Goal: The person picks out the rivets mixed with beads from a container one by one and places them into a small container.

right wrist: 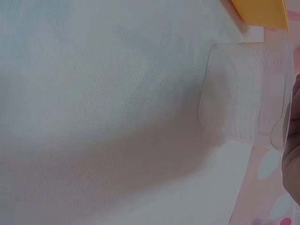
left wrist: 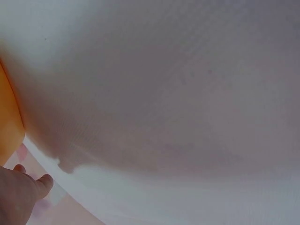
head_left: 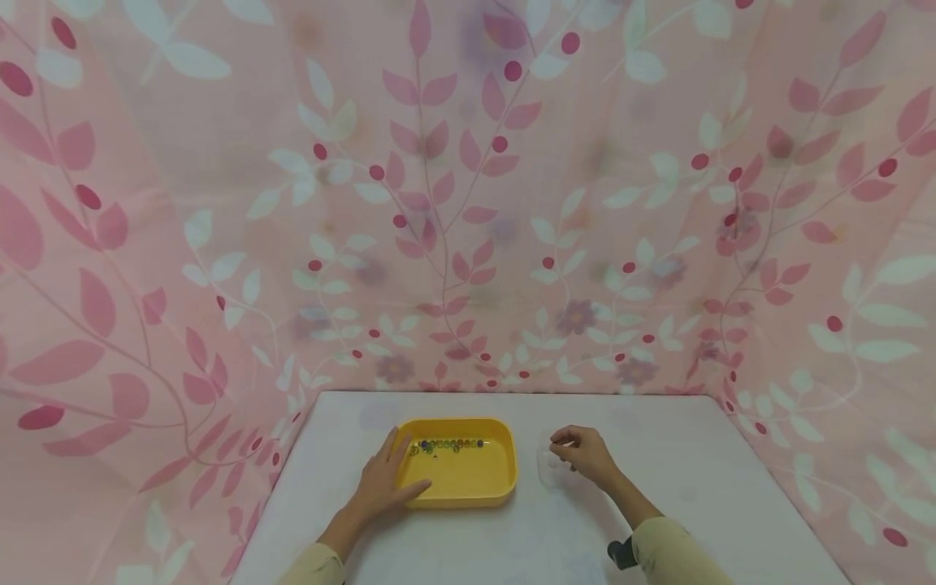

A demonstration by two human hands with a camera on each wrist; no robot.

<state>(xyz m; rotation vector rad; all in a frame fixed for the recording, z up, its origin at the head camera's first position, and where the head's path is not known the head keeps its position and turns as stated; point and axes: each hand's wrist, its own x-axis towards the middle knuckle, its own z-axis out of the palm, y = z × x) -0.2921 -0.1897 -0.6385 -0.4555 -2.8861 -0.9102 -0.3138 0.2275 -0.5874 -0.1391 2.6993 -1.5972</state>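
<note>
A yellow tray stands on the white table, and glass marbles in mixed colours lie in it, mostly in a row along its far side. My left hand rests at the tray's left end with fingers extended and the thumb spread over the near rim. To the right of the tray is a clear plastic container. My right hand is above this container's rim, its fingers bent and the fingertips close together. Whether anything is between those fingertips is too small to see.
The white tabletop ends at a pink leaf-patterned cloth that hangs behind and on both sides. A dark strapped device sits on the right wrist by the sleeve.
</note>
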